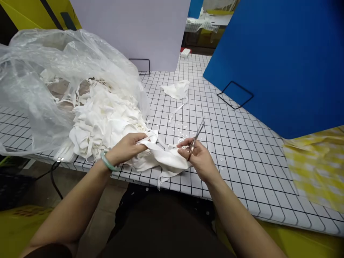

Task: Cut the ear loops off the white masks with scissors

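Observation:
My left hand (128,147), with a green bangle at the wrist, is closed on the edge of a white cloth piece with straps (170,157). The cloth hangs slack between both hands, over the near table edge. Metal scissors (199,129) sit in my closed right hand (201,158), their blades pointing up and away from me. The fingertips of that hand also meet the cloth; whether they pinch it I cannot tell. Small white clippings (182,135) lie just beyond the hands. Farther back rests another white cloth piece (176,89) with a trailing strap.
On the left, a large clear plastic bag (88,46) spills a heap of white strapped cloth pieces (107,111). A grey panel (139,28) and a blue panel (274,61) stand on the checked tablecloth (236,157). Yellow checked cloth (317,161) lies at right.

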A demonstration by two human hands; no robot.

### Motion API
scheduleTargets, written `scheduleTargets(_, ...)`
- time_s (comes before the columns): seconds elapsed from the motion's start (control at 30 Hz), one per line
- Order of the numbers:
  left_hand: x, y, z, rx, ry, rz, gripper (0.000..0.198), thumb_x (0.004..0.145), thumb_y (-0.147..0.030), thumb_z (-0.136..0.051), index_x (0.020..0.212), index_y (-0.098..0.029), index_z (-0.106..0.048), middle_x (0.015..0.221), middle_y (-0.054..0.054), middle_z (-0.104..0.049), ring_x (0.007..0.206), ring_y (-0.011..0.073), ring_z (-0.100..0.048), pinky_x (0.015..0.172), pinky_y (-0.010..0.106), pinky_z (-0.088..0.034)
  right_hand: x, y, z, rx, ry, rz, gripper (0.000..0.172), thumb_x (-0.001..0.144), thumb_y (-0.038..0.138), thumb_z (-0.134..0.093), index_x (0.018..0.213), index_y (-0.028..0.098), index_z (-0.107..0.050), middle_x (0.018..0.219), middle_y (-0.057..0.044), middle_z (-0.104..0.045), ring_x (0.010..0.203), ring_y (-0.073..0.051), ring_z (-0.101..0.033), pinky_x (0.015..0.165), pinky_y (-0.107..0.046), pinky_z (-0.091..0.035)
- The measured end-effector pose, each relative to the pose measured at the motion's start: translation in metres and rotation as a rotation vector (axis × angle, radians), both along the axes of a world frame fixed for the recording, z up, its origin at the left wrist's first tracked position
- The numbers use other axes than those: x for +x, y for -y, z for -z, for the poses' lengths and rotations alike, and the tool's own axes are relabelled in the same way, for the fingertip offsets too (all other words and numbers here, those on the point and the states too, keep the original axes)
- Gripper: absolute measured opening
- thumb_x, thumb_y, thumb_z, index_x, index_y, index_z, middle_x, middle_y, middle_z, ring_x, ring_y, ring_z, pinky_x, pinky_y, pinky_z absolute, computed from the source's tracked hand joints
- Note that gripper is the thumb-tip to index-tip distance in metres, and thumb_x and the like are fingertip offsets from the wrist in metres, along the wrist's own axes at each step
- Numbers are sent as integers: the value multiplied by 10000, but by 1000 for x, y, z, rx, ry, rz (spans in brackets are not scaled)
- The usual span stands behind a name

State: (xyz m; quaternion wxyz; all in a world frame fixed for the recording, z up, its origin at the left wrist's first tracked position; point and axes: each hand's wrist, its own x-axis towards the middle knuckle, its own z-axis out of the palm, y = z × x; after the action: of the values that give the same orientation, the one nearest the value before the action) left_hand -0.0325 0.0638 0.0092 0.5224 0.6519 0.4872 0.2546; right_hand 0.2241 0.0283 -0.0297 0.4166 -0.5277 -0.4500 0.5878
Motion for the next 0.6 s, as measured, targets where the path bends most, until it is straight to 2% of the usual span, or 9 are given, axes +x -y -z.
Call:
scheduleTargets(0.13,20,-21,-8,124,56,107,132,834,-255,-637,859,-145,-707,860,40,-686,804,194,-634,714,299,-509,-23,-6,3,8,19,-176,471,654,383,-897,1022,242,-639,931,4,-667,772,-150,-610,697,-296,-522)
scheduleTargets(0.2,31,-28,-8,269,30,49,160,816,-136,-609,956,-154,-687,961,45,-682,900,204,-632,835,352,-514,-32,-13,6,19,-7,-111,433,653,413,-889,949,228,-633,861,11,-660,742,-148,-612,671,-293,-520)
scheduleTargets(0.27,38,-25,-1,493,-42,-110,262,795,-61,-592,1027,-167,-653,1051,58,-655,1006,222,-603,952,411,-476,-35,-22,9,30,-69,29,444,633,455,-888,884,228,-601,791,24,-636,700,-144,-608,638,-290,-520)
scheduleTargets(0.33,40,-9,12,661,-99,-231,223,818,-61,-578,1004,-175,-625,1005,65,-623,962,221,-579,907,406,-475,-32,-28,11,44,-119,140,476,598,460,-899,856,238,-567,753,40,-611,669,-139,-596,619,-290,-524)
scheduleTargets(0.37,40,4,20,670,-120,-222,144,847,-91,-572,953,-180,-610,936,57,-607,882,210,-569,825,379,-480,-30,-30,12,52,-128,168,480,589,449,-904,845,241,-555,752,43,-606,664,-136,-591,620,-292,-526)
scheduleTargets(0.4,40,18,30,637,-150,-177,58,877,-133,-569,888,-187,-589,856,42,-585,789,193,-546,730,346,-465,-28,-31,12,58,-131,177,477,587,435,-904,838,242,-547,754,45,-601,661,-132,-585,625,-293,-527)
scheduleTargets(0.47,39,48,48,499,-284,-34,170,912,-256,-598,767,-197,-533,729,7,-543,662,165,-489,622,305,-394,-25,-32,11,67,-132,168,458,598,414,-896,829,244,-540,750,50,-588,653,-125,-570,638,-298,-525)
scheduleTargets(0.53,41,72,64,427,-450,40,235,887,-325,-653,744,-196,-520,730,9,-559,691,180,-500,647,312,-380,-26,-33,9,77,-127,158,445,609,412,-887,832,247,-540,735,53,-570,649,-125,-562,647,-303,-524)
scheduleTargets(0.6,45,85,75,446,-536,48,171,867,-258,-653,767,-195,-530,787,31,-588,772,211,-519,716,340,-393,-30,-35,5,84,-120,146,442,615,423,-882,842,254,-542,728,51,-561,655,-132,-569,646,-308,-527)
